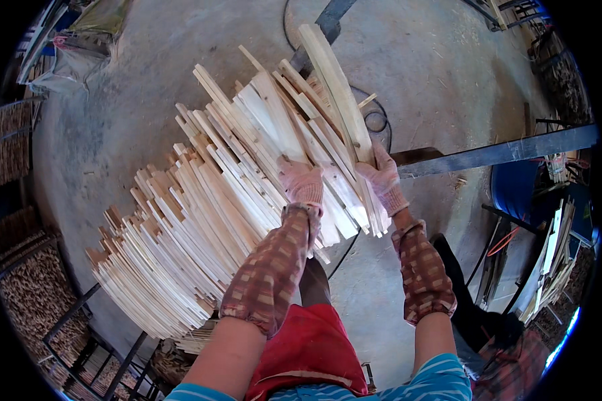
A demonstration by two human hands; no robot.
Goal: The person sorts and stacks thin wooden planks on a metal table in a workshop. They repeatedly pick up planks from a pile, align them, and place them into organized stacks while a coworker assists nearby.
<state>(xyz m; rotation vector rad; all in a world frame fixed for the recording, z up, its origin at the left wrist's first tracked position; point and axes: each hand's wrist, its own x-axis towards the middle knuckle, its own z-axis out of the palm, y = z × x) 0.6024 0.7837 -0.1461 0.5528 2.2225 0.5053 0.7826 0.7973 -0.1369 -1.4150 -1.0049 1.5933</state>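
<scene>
A wide, pale wooden board [334, 93] slants up and away from my right hand [381, 177], which wears a pinkish work glove and grips it near its lower end, thumb along the edge. My left hand [302, 182], gloved the same way, is closed over the lower part of another wooden slat [281, 120]; its fingertips are partly hidden. Under and between both hands lies a long row of loose wooden slats [207, 180], packed side by side with uneven ends. Several loose slats [331, 194] run between my hands.
A dark metal beam [502, 150] juts in from the right, close to my right hand. Black cable [378, 120] coils on the concrete floor [441, 80]. Stacked wood [40, 287] stands at left, more slats [548, 267] at right. Plastic sacks [73, 60] lie at upper left.
</scene>
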